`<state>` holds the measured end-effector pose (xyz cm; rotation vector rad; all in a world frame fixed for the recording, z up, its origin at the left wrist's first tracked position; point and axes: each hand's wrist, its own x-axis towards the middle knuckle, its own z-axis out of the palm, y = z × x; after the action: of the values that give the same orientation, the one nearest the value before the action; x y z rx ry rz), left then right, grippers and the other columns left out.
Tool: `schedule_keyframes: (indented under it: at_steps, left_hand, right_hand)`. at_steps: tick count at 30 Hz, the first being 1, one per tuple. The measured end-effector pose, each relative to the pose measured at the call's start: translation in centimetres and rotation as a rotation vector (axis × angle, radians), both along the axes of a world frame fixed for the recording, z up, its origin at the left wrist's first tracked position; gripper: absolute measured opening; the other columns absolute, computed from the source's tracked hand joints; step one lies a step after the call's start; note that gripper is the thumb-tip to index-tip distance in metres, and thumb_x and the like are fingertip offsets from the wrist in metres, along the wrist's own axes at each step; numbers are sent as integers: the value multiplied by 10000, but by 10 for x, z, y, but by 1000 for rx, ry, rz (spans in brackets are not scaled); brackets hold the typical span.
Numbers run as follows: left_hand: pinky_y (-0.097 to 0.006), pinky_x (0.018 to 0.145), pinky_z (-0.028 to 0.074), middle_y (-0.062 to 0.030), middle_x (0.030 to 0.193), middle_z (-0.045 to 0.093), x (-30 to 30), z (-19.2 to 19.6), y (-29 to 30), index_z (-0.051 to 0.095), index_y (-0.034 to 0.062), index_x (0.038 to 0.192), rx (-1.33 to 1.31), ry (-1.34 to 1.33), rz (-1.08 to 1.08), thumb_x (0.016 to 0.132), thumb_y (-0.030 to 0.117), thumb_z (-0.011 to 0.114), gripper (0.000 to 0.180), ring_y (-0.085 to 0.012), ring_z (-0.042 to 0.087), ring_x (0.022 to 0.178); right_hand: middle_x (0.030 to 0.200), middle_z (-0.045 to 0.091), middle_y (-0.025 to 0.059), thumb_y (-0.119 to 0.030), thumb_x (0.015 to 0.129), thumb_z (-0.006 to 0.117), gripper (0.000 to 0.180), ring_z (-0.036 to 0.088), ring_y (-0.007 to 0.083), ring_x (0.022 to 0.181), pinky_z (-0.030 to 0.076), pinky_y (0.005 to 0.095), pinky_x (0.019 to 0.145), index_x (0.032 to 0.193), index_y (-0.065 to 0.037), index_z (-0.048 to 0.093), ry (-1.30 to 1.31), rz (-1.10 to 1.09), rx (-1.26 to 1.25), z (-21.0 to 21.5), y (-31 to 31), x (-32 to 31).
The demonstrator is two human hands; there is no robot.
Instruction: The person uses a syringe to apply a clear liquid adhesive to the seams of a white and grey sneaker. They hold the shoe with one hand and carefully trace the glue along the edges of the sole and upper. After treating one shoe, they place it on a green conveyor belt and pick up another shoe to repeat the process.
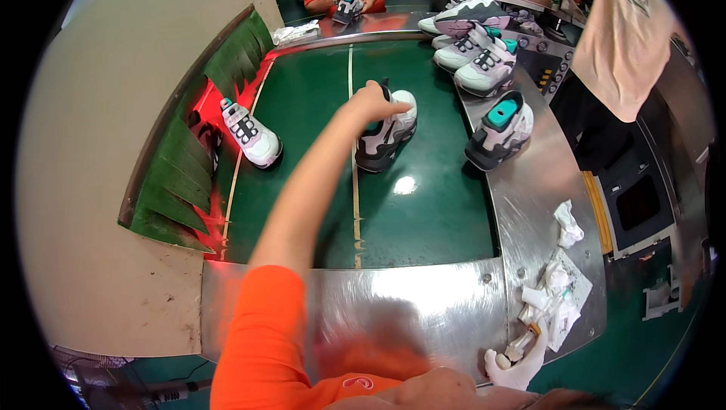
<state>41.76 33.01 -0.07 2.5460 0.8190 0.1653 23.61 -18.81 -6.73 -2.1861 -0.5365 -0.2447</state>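
With your left hand (372, 100) closed on the heel of the grey-and-white sneaker (387, 136), keep it level on the green belt (423, 213); your right hand is out of view.

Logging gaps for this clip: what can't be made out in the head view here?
- Right hand: not in view, so what it does is unknown.
- Left hand: its own back hides the fingers on the grey and white shoe, so the grip is unclear.
- Shoe at the tunnel mouth: red glare washes out its heel.
- Far worker's shoe: too small for detail.
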Motion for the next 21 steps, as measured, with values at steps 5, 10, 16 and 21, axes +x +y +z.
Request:
schedule_keyframes:
  at_steps: [5,10,16,21]
  left_hand:
    - [-478,797,544,-266,992,686,-43,17,-44,497,-3,1146,288,-164,-56,771,469,724,644,-424,673,942]
    - [-445,962,505,-197,1237,627,-189,43,-128,534,44,1213,696,-530,-672,755,181,809,551,-373,630,1111]
    - [-542,1020,460,-189,1266,638,-353,38,-211,568,62,1088,628,-482,-862,813,115,714,316,-377,623,1173]
    - [-546,1034,459,-157,1259,646,-420,5,-246,548,96,1039,600,-460,-815,835,136,733,278,-359,622,1178]
  right_hand:
    - [1175,576,214,-139,576,794,909,575,322,1086,443,395,980,1377,60,413,15,64,101,-9,-13,2]
    - [1211,583,219,-152,594,802,918,583,314,1123,445,396,1004,1395,57,404,99,94,161,-3,-15,7]
    - [1253,562,163,-145,622,841,940,556,247,1147,435,354,1020,1424,41,388,216,192,193,8,-37,13]
    - [1204,601,165,-146,638,831,868,609,198,1046,486,322,931,1397,10,440,458,262,-6,41,-49,5]
